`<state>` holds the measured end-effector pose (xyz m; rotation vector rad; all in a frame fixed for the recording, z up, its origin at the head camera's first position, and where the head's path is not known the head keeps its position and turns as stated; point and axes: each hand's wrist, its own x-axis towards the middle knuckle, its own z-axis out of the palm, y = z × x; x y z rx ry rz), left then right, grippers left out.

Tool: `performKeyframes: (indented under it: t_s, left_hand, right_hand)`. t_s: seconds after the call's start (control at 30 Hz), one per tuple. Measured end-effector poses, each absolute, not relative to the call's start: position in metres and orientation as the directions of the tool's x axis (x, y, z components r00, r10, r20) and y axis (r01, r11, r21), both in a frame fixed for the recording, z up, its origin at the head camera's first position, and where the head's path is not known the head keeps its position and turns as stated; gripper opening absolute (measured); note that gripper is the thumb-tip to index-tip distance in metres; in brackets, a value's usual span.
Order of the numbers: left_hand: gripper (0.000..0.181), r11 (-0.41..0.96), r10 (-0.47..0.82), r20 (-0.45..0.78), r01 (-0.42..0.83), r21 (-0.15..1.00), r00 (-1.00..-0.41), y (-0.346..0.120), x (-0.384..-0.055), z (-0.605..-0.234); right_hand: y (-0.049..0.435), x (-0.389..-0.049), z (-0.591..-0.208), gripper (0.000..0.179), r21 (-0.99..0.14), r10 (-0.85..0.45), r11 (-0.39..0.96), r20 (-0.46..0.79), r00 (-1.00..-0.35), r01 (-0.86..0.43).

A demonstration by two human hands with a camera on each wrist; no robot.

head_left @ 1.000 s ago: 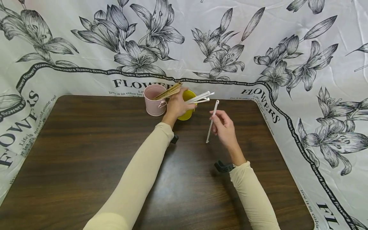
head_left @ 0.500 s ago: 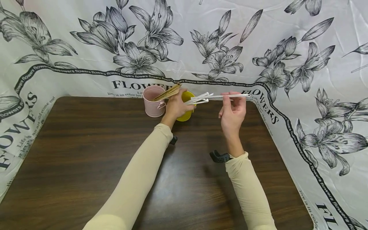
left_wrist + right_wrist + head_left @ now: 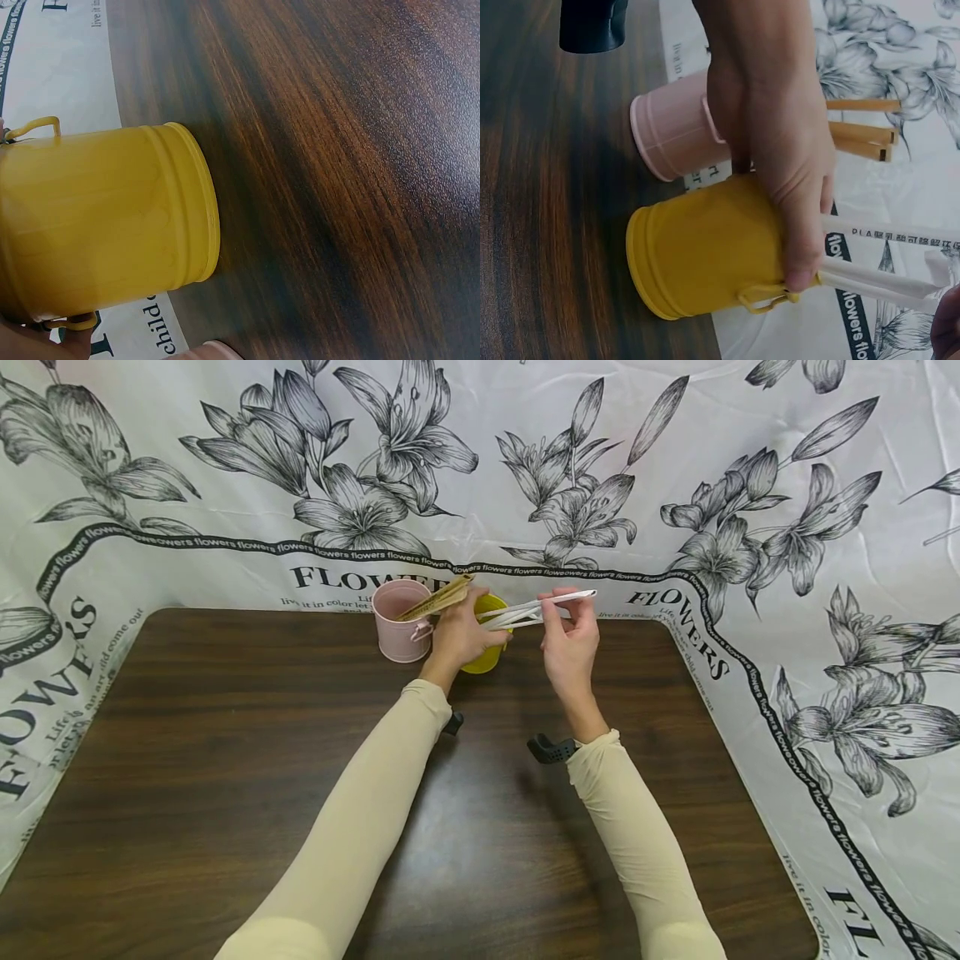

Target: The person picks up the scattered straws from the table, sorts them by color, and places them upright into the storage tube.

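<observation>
My left hand (image 3: 459, 635) grips the rim of a small yellow metal bucket (image 3: 97, 217), which stands at the table's back edge. In the right wrist view, the thumb presses the bucket's side just above its handle. Several white paper-wrapped straws (image 3: 877, 281) lean out of that bucket to the right. With fingertips and thumb, my right hand (image 3: 572, 647) pinches another wrapped straw (image 3: 513, 607), printed with small dark characters. Its far end reaches the bucket's mouth beside the other straws; the left hand partly hides the mouth, so how deep it goes cannot be told.
A pink metal bucket (image 3: 401, 639) stands just left of the yellow one, with several brown slim sticks (image 3: 446, 596) leaning out of it. Behind the dark wooden table (image 3: 225, 760) hangs a white flower-printed cloth (image 3: 247, 510).
My right hand has turned the straw from nearly upright to nearly level, then carried it left to the yellow bucket's mouth. The left hand has kept its grip there.
</observation>
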<state>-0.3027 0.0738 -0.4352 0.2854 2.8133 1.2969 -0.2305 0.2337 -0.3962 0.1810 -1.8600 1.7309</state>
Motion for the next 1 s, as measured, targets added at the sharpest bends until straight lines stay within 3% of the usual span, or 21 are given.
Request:
performKeyframes:
  t_s: [0.2, 0.43, 0.6, 0.87, 1.0]
  left_hand:
    - [0.092, 0.637, 0.174, 0.039, 0.143, 0.758, -0.984, 0.074, -0.303, -0.435]
    - [0.094, 0.636, 0.177, 0.044, 0.148, 0.758, -0.983, 0.071, -0.304, -0.439]
    - [0.094, 0.652, 0.165, 0.061, 0.156, 0.742, -0.984, 0.065, -0.303, -0.439]
    - [0.090, 0.800, 0.201, 0.195, 0.276, 0.533, -0.960, 0.068, -0.294, -0.437]
    - [0.082, 0.803, 0.225, 0.280, 0.340, 0.490, -0.933, 0.069, -0.277, -0.444]
  right_hand:
    - [0.233, -0.232, -0.396, 0.033, -0.885, 0.284, 0.140, 0.465, -0.839, -0.443]
    - [0.236, -0.224, -0.394, 0.051, -0.910, 0.281, 0.123, 0.414, -0.866, -0.395]
    - [0.239, -0.217, -0.397, 0.054, -0.918, 0.276, 0.135, 0.396, -0.876, -0.372]
    - [0.252, -0.201, -0.415, 0.052, -0.940, 0.260, 0.211, 0.319, -0.911, -0.268]
    - [0.257, -0.191, -0.426, 0.049, -0.933, 0.234, 0.267, 0.304, -0.923, -0.240]
